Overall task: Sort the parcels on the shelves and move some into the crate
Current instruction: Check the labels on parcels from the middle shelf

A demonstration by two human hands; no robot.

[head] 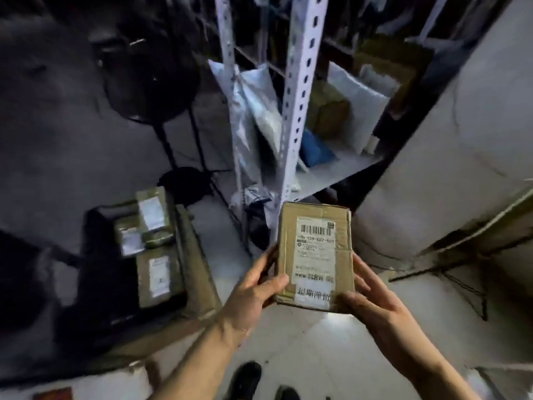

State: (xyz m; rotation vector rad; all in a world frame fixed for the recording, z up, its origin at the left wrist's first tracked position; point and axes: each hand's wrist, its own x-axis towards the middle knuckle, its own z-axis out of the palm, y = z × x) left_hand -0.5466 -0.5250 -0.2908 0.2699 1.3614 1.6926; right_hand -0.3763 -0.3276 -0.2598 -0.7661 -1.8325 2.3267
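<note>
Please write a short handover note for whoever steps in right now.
Hands: left hand and right hand both grip one box, label up, held in front of the shelf.
Crate on the floor to the left already holds about three boxed parcels.
Soft bags and more boxes remain on the shelf.
Left: decide where this box goes, then continue sorting.

A dim parcel storeroom: slotted metal shelving (pixel 297 90) crammed with mailer bags (pixel 259 111), labelled cardboard boxes (pixel 157 280) on the floor.
</note>
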